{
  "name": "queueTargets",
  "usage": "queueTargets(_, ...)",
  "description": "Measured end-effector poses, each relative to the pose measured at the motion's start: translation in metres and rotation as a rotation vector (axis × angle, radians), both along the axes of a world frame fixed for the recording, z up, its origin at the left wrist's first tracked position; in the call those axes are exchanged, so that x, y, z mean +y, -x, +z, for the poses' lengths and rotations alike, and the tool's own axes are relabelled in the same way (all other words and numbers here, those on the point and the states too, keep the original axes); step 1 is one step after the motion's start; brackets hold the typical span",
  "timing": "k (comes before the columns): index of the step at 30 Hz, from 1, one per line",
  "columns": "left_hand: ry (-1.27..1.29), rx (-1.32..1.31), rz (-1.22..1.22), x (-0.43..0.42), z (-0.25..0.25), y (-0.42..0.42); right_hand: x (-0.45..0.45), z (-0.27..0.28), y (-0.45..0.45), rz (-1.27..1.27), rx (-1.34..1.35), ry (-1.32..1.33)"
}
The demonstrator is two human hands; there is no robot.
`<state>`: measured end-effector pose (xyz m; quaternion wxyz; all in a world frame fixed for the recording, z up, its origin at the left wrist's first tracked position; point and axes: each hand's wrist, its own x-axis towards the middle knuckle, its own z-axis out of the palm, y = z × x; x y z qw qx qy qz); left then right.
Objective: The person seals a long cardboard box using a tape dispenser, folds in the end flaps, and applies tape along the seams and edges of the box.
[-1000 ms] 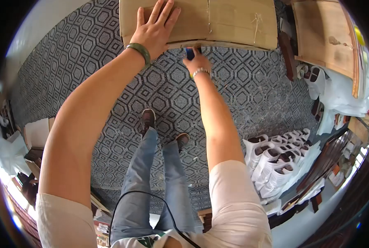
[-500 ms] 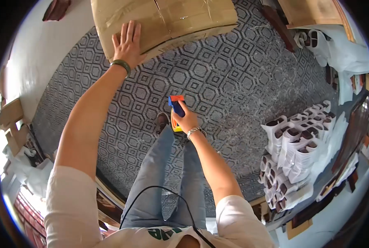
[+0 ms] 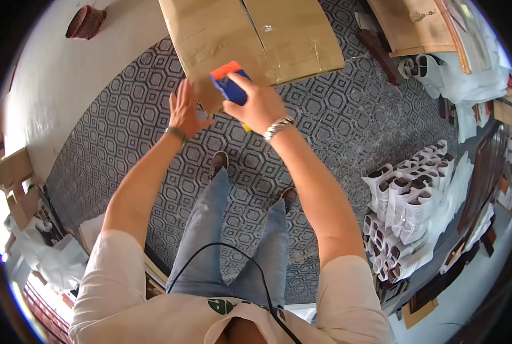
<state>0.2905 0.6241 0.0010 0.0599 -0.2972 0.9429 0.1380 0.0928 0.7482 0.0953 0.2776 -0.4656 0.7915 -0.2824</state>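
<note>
A large brown cardboard box (image 3: pixel 221 34) lies on the patterned carpet at the top of the view, with a dark seam between its flaps. My right hand (image 3: pixel 259 106) is wrapped round a blue and orange tape dispenser (image 3: pixel 231 85), which is over the box's near left corner. A bit of yellow shows beneath that hand. My left hand (image 3: pixel 185 112) is at the same corner, along the box's left side, fingers apart and holding nothing. Whether its fingertips touch the cardboard is hard to tell.
Stacks of white-wrapped dark pieces (image 3: pixel 408 198) stand at the right. A wooden panel (image 3: pixel 411 28) and a dark red strip (image 3: pixel 379 57) are at the upper right. A dark red object (image 3: pixel 86 23) lies at the upper left. My feet are below the box.
The tape dispenser has moved up from near my legs to the box's corner in my right hand. My left hand has slid off the box top to its left side. The view has shifted.
</note>
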Motion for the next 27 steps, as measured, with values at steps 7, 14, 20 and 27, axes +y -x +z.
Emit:
queueTargets(7, -0.091, 0.679, 0.412, -0.060, -0.036, 0.005, -0.090, -0.024, -0.027, 0.129, -0.007, -0.325)
queueTargets(14, 0.090, 0.323, 0.077, -0.060, -0.034, 0.082, 0.000, -0.034, -0.037, 0.105, 0.001, -0.300)
queueTargets(20, 0.206, 0.133, -0.214, -0.031, -0.036, 0.105, 0.100, -0.061, -0.051, 0.008, -0.103, -0.236)
queueTargets(27, 0.127, 0.063, -0.679, -0.028, -0.028, 0.098, 0.189, -0.192, -0.087, -0.094, -0.003, -0.260)
